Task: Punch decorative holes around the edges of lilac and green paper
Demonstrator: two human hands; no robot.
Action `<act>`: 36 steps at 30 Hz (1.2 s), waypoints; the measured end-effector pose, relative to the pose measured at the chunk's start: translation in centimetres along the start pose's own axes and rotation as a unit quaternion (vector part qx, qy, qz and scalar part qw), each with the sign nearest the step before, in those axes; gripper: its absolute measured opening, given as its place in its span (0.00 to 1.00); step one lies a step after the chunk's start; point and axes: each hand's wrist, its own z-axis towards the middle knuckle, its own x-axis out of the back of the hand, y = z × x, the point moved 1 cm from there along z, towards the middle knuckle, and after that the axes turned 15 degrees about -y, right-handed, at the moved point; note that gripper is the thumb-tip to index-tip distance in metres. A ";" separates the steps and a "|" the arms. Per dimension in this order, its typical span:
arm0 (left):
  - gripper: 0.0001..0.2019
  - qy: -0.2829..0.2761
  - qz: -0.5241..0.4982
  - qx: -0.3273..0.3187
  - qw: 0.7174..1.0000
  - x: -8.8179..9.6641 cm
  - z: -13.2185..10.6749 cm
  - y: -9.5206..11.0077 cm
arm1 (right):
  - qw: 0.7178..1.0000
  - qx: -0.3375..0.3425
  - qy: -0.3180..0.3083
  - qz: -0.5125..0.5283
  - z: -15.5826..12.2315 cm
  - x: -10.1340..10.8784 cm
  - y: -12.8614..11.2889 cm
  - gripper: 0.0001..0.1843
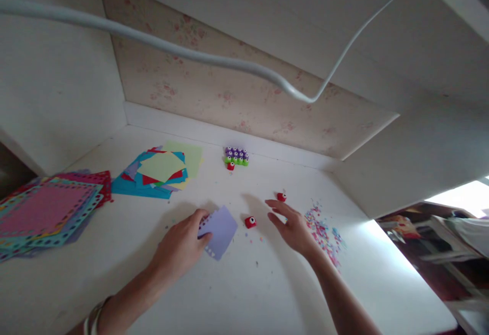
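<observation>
A small sheet of purple paper (223, 230) with holes punched along its left and lower edges is pinched between the thumb and fingers of my left hand (185, 240). Just right of the paper stands a small red paper punch (250, 222), apart from both hands. My right hand (292, 225) hovers over the table with its fingers spread and nothing in them. Close to its fingertips is a second red punch (281, 197); whether they touch it I cannot tell.
Purple punches (236, 153), green punches (239, 161) and another red punch (231, 166) stand near the back wall. Plain coloured paper (162, 166) and hole-edged sheets (49, 207) lie left. Confetti (323, 230) is piled right. A white cable (198, 57) hangs across the top.
</observation>
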 end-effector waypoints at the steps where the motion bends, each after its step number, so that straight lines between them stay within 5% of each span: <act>1: 0.10 0.000 0.000 -0.001 1.000 0.1 0.0 0.1 | 0.999 0.035 -0.031 0.012 -0.3 -0.9 -1.3 0.17; 4: 0.05 -0.008 -0.013 -0.004 1.000 0.4 -0.1 0.5 | 0.991 0.109 -0.075 0.035 -0.7 -3.2 -4.0 0.16; 7: 0.07 -0.034 -0.086 0.006 0.996 0.7 -0.1 1.0 | 0.992 0.114 -0.049 0.040 -0.4 -4.2 -4.8 0.13; 11: 0.10 -0.035 -0.171 0.008 0.985 1.1 0.0 1.3 | 0.994 0.093 -0.030 0.045 0.2 -4.7 -5.2 0.11; 18: 0.10 -0.013 -0.172 0.015 0.985 0.9 0.3 0.9 | 0.988 0.107 -0.006 0.109 0.0 -5.8 -5.2 0.11; 28: 0.13 -0.048 -0.370 0.019 0.927 0.2 0.5 1.3 | 0.975 0.082 0.071 0.194 -1.0 -6.2 -4.7 0.09; 36: 0.15 -0.054 -0.403 0.018 0.913 0.0 0.5 1.5 | 0.975 0.104 0.065 0.184 -0.9 -6.6 -5.6 0.09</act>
